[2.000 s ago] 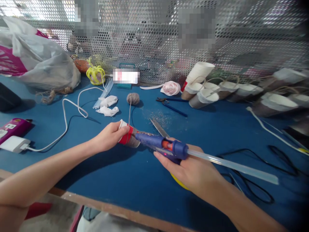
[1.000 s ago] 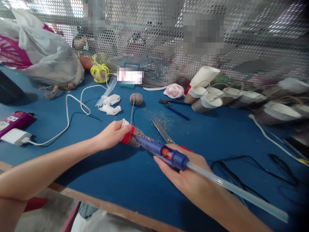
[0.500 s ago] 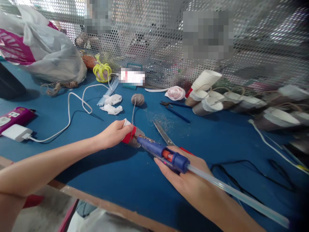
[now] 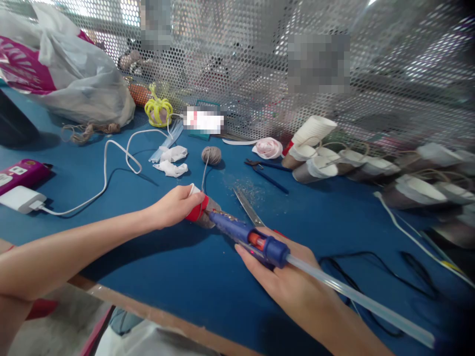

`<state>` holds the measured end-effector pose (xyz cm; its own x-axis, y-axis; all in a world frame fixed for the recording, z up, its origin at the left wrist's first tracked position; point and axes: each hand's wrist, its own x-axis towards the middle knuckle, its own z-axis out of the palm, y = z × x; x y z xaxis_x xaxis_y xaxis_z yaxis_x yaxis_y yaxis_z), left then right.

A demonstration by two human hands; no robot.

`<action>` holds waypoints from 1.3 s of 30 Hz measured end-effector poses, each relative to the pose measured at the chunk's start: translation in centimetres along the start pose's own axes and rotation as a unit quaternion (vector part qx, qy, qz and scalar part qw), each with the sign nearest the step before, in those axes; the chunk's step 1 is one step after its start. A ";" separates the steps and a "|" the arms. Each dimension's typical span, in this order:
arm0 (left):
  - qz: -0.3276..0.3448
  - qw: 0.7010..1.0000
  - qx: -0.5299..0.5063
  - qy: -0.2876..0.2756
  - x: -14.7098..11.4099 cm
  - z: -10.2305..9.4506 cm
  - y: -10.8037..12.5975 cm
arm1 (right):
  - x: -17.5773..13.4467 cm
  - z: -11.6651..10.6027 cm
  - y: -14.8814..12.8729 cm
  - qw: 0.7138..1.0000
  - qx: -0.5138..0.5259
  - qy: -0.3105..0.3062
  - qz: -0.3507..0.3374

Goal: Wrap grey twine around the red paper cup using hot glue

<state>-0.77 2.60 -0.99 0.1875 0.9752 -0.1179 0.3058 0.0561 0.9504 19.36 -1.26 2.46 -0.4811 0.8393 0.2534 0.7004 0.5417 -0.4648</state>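
Red and white, a paper cup (image 4: 200, 211) partly wound in grey yarn (image 4: 213, 204) is being pinched in the grip of the left hand (image 4: 174, 206), above the blue desk (image 4: 178, 277) inward of its front edge, while the right hand (image 4: 284, 277) is clasping a blue plastic glue gun (image 4: 237, 230), best kept steady, tip close.

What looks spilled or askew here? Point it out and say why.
Pale bits are scattered on the blue table, beside the scissors and near the pliers, like uncleared litter. Farther back, the stack of white cups appears to lean instead of standing upright. The red-and-grey cup in the left hand shows no clear damage.
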 end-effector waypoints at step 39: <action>-0.043 0.999 0.003 0.025 0.0 0.3 0.7 | -0.8 0.6 -0.2 0.998 -0.053 -0.030 -0.018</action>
<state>-0.32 2.56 -0.37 0.1124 0.9763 -0.1847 0.3244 0.1397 0.9355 19.21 -2.06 1.83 -0.5349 0.8169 0.2157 0.7325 0.5756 -0.3634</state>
